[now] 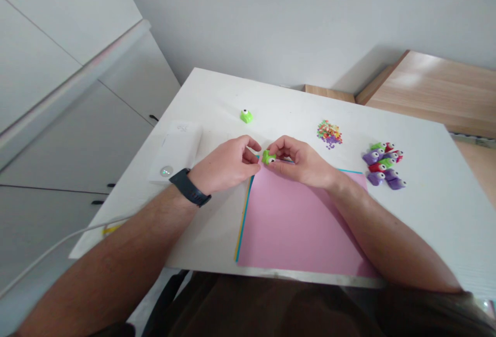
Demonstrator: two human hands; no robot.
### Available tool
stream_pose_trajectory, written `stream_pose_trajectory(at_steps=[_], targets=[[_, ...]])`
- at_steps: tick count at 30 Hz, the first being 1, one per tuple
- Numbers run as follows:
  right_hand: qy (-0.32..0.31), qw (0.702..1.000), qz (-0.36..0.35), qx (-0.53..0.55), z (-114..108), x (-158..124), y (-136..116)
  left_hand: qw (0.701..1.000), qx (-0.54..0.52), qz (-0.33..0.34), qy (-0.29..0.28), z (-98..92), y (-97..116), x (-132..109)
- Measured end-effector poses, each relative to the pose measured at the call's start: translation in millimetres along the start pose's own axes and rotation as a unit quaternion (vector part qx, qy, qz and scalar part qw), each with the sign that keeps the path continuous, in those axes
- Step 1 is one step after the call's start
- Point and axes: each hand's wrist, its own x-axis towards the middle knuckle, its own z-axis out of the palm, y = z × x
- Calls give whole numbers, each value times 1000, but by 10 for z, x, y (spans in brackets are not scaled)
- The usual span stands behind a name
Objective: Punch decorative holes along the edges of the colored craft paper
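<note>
My right hand [296, 158] grips a small green craft paper punch [268, 157] between thumb and fingers, at the top left corner of a pink paper sheet [298, 223]. Beside that corner is my left hand [236, 158], its thumb and index finger apart and the other fingers curled. Its thumb tip reaches the paper's edge; whether it presses on the sheet I cannot tell. Teal and yellow sheets show along the edges under the pink one. Farther back on the table stands another green punch [246, 116].
Confetti-like paper bits [330, 134] lie in a pile at the back right of the white table [217, 228]. Several purple, red and green punches [377, 168] are clustered right of it. A white box-like device [176, 151] sits left. A cable [58, 244] hangs at the left edge.
</note>
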Motion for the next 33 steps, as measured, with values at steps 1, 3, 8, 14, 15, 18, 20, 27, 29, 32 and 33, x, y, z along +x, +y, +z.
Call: stream_pose_trajectory(at_steps=[1,3,8,14,15,18,20,27,29,32,33], targets=[[-1,1000,-1,2,0,-1,-4,1000,2,2,-2,3,-2,3],[-2,1000,-2,2,-1,-4,-12,1000,4,4,0,6,11,6],[2,1000,2,-10,-2,0,-23,1000,8,3,21,-3,77,-1],[2,1000,2,-19,-4,7,-31,1000,-5,17,11,-4,64,5],[2,1000,1,-20,-4,7,-32,1000,-6,18,12,-2,57,8],[5,1000,-2,-21,-3,8,-36,1000,-7,21,12,5,40,16],[3,1000,-4,-21,-1,11,-39,1000,-10,25,9,6,34,19],[-1,1000,-5,-21,10,21,-50,1000,-14,26,6,1,45,9],[-1,1000,-3,-25,10,23,-49,999,-17,26,7,3,49,7],[0,999,1,-32,6,24,-44,999,-20,25,12,8,45,8],[-1,999,1,-32,4,24,-41,999,-20,25,13,10,42,9]])
